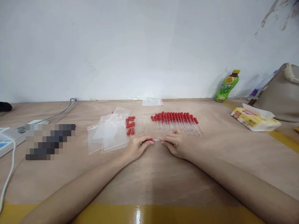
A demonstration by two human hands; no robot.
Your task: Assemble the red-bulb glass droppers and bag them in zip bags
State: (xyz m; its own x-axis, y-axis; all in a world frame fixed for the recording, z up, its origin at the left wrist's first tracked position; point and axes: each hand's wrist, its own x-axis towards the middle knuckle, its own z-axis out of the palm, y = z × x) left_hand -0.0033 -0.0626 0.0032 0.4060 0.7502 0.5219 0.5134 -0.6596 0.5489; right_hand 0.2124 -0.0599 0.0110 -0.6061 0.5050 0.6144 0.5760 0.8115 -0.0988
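Observation:
Between finger and thumb, my left hand (139,147) pinches a red rubber bulb (151,140). A clear glass tube (157,140) runs from the bulb to my right hand (174,143), whose fingers are closed on it. Bulb and tube lie in one line; how far the tube sits inside the bulb is hidden. Just beyond my left hand are several loose red bulbs (130,125) and a row of bare glass tubes (139,126). Past my right hand lies a long row of droppers with red bulbs (175,116), tips toward me.
Clear plastic zip bags (109,133) lie left of the loose bulbs, and another bag (152,102) by the wall. At right stand a green bottle (226,86), a tissue pack (255,119) and a beige bag (277,96). A power strip (10,140) and cables are at left.

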